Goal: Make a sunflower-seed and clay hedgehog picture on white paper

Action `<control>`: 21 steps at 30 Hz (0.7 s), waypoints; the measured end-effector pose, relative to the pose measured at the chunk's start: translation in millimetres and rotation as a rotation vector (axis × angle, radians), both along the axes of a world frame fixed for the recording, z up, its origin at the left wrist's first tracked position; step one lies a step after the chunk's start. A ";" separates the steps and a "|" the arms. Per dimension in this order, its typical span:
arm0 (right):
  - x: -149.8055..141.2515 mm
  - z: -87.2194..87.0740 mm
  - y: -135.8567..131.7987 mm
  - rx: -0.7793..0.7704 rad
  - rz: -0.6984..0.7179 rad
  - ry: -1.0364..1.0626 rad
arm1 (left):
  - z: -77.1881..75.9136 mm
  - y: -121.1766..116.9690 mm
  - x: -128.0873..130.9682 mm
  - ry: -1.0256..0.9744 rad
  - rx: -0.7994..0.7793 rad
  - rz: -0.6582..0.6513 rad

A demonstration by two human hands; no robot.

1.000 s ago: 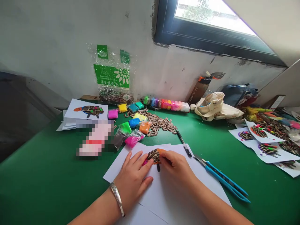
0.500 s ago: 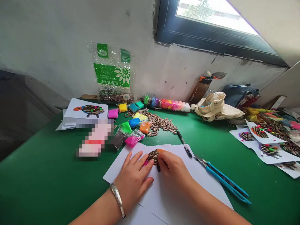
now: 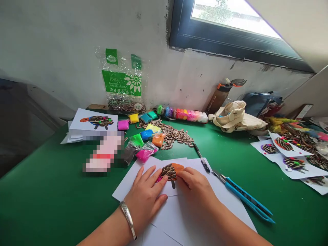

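A small turtle figure point(image 3: 171, 172) lies on a white paper sheet point(image 3: 225, 208), its shell of striped sunflower seeds set on orange clay point(image 3: 178, 167). My left hand point(image 3: 146, 196), wearing a silver bangle point(image 3: 127, 215), lies flat on the sheet with its fingertips by the pink clay at the shell's edge. On the other side, my right hand point(image 3: 196, 188) curves down against the orange clay. A dark stub point(image 3: 173, 185) shows below the shell.
Blue-handled scissors point(image 3: 246, 200) and a black pen point(image 3: 201, 160) lie on the green table point(image 3: 43, 201) right of the sheets. Beyond are clay packets point(image 3: 147, 136), loose seeds point(image 3: 174, 135), a pixelated blurred object point(image 3: 102, 153), and seed pictures point(image 3: 293, 164).
My right hand has shifted right, uncovering more of the orange clay. The turtle now shows more fully between my hands, and my left hand has hardly moved.
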State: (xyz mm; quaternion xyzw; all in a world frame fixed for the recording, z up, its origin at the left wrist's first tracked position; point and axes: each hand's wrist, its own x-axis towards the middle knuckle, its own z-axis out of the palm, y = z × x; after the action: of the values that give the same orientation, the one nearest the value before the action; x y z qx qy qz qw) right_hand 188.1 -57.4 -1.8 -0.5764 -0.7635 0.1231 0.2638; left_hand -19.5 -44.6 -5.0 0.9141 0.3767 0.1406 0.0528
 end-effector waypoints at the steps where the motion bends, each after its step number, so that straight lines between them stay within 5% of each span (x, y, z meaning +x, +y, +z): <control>1: -1.0 -0.9 0.3 0.008 0.008 -0.003 | -0.7 -0.2 -0.2 -0.004 0.001 0.001; 21: -2.5 0.8 1.9 -0.002 -0.014 0.025 | -3.1 -1.4 -1.1 -0.032 -0.004 0.001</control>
State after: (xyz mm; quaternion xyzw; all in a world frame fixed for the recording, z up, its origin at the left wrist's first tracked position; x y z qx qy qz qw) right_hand 185.6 -55.6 -1.0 -0.5805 -0.7559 0.1294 0.2735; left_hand -20.6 -46.0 -8.1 0.9115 0.3763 0.1544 0.0603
